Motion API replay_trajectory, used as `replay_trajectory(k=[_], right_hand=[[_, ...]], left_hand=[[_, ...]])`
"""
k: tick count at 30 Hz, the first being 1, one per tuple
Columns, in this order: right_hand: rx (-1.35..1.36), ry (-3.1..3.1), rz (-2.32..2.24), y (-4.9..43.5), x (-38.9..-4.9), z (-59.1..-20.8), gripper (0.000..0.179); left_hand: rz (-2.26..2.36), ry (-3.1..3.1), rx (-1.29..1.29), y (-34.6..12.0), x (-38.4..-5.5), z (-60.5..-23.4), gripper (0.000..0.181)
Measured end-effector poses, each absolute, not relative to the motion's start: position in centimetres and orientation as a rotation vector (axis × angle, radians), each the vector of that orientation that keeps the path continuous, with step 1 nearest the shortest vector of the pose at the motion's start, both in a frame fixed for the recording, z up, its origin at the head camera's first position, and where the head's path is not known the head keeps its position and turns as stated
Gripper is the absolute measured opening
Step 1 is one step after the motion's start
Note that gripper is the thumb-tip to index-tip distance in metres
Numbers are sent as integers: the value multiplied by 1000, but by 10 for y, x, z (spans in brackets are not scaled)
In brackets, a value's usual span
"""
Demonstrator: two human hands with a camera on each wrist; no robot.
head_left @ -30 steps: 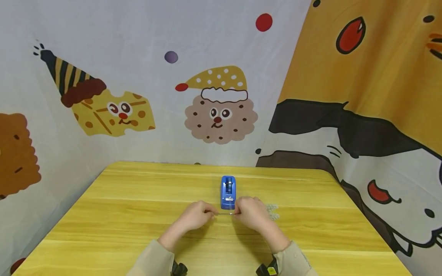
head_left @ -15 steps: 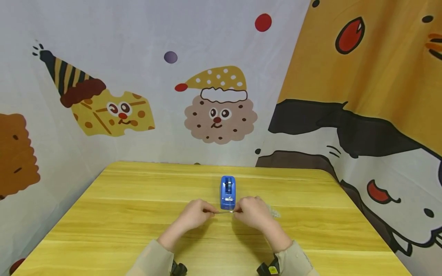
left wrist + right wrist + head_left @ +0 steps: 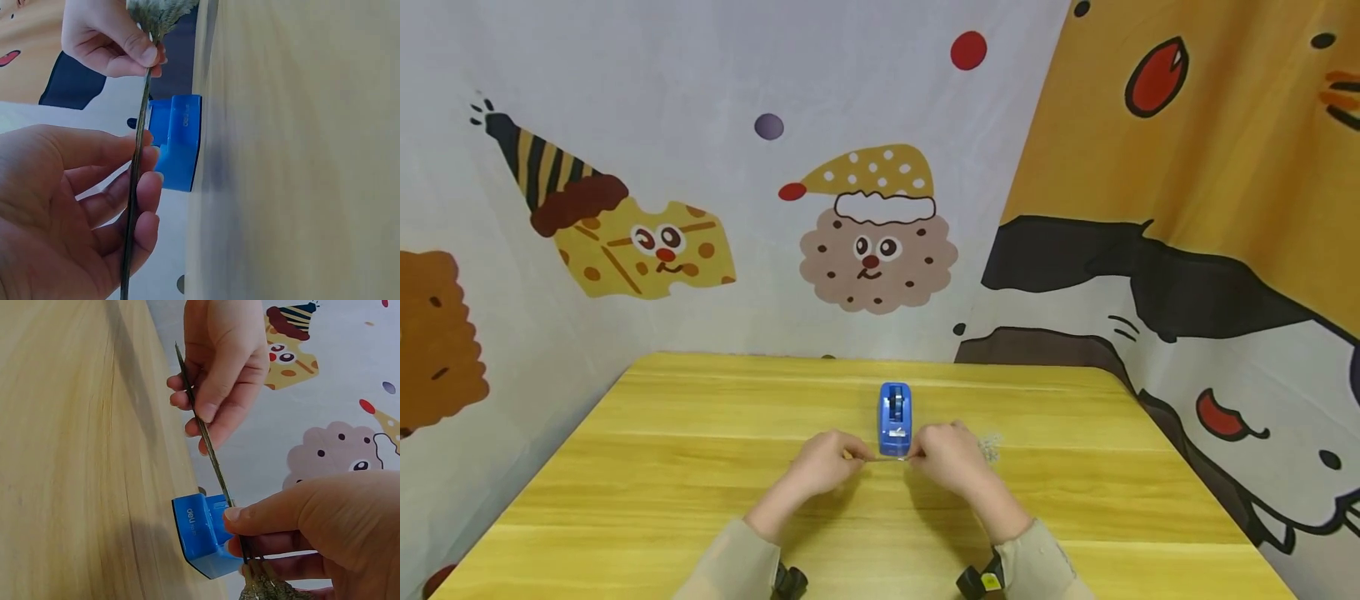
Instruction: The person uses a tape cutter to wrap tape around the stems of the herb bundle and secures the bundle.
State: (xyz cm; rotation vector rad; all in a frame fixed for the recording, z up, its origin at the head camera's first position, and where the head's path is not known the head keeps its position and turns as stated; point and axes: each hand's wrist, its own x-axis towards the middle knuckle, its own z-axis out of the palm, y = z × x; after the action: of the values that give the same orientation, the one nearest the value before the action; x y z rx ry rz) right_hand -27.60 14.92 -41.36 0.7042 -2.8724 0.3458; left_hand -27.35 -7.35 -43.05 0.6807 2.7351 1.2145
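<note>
A thin bundle of dried flower stems (image 3: pixel 211 453) with pale grey-green tufted heads (image 3: pixel 990 448) is held level between both hands, above the table. My left hand (image 3: pixel 827 461) pinches the stems between thumb and fingers; in the left wrist view the bare stem end runs down past its curled fingers (image 3: pixel 147 194). My right hand (image 3: pixel 951 458) pinches the bundle just below the flower heads, which stick out beyond it to the right. Just behind the stems stands a blue tape dispenser (image 3: pixel 896 419), its cutter end facing me.
The yellow wood-grain table (image 3: pixel 700 417) spreads out on every side of the hands. At its far edge hangs a light cloth (image 3: pixel 715 83) printed with cartoon figures, which also wraps the left and right sides.
The flower heads beyond the right hand have shifted, from two spread tufts to one closer cluster a little higher. Both hands have stayed nearly in place, still gripping the stems.
</note>
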Motion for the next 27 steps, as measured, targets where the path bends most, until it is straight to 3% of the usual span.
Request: replay_trajectory(k=[11,27], right_hand=[[727,-2867,338,149,-281,-417,14],[763,-2901,360,152,-291,-420,26]], left_hand=[[1051,2725,740,-74,-280,-423,23],[1011,2712,885,-81,-292,-425,13]])
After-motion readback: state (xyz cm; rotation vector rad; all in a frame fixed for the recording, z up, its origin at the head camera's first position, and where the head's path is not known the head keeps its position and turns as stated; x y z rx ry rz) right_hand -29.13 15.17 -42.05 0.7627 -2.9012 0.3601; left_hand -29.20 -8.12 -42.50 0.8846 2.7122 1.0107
